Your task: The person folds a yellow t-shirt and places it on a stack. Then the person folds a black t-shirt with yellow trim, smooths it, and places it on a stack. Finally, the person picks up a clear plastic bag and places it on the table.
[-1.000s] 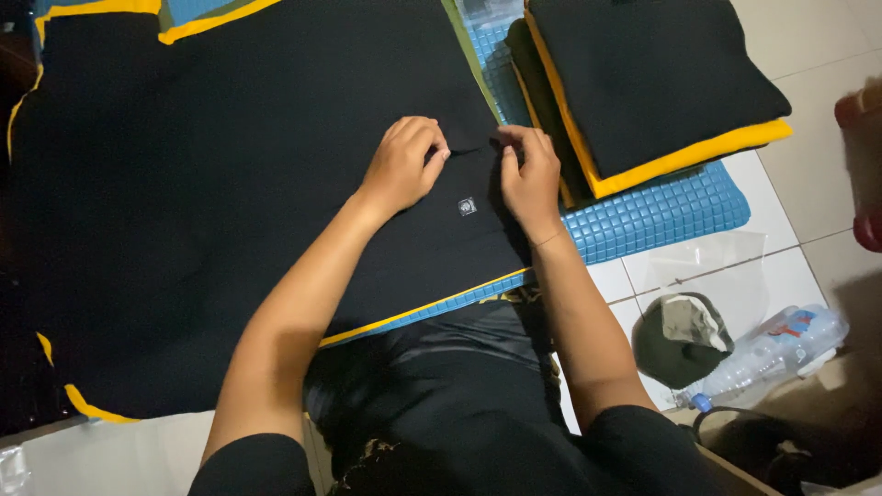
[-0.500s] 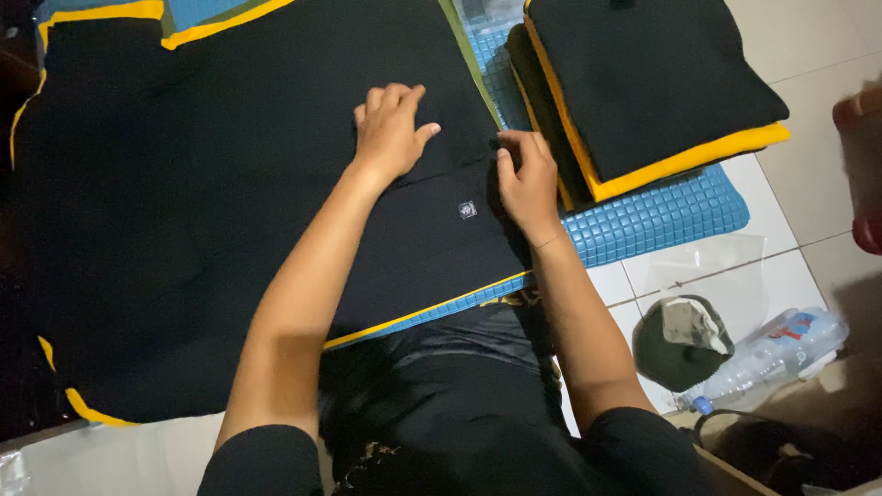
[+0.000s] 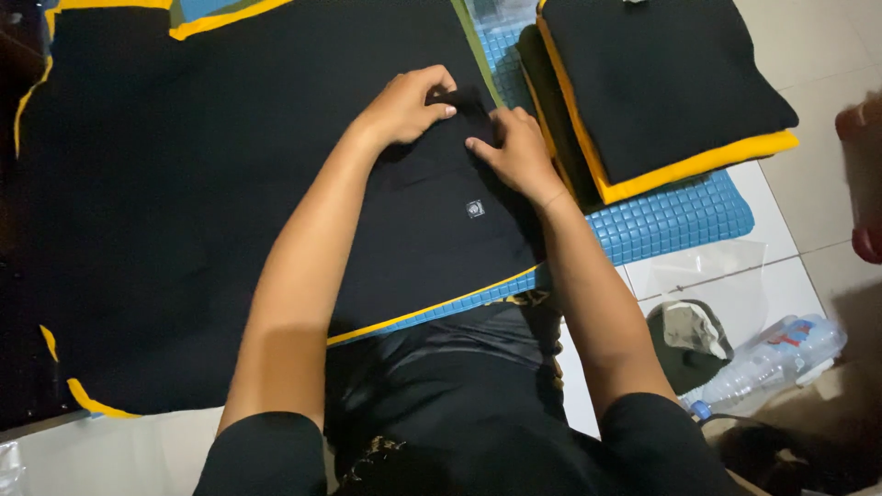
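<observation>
Head camera, looking straight down: a seated person works a black garment with yellow trim [image 3: 230,165] spread flat over a blue gridded mat [image 3: 675,220] on a white tiled floor [image 3: 790,248]. Both hands meet at the cloth's far right edge. The left hand [image 3: 404,106] is curled, its fingers [image 3: 439,101] pinching a small fold of the black fabric; the right hand [image 3: 513,152] lies just beside it, fingers [image 3: 482,145] bent and pressing the same stretch of cloth, thumb pointing toward the left hand. Whether the right hand truly grips or only pins the fabric cannot be told.

The fold sits between the two hands, touching both, a little nearer the left fingertips. The garment's long axis runs left to right across the view, so nearly all of its bulk lies to the left of the hands, while its right edge lies just past them. A small square white label [image 3: 475,208] shows on the cloth just below the right hand.

To the right, a stack of folded black-and-yellow garments [image 3: 661,83] rests on the mat, close to the right wrist. Lower right, on the tiles, lie a dark cap [image 3: 684,344] and a clear plastic bottle [image 3: 781,354].
</observation>
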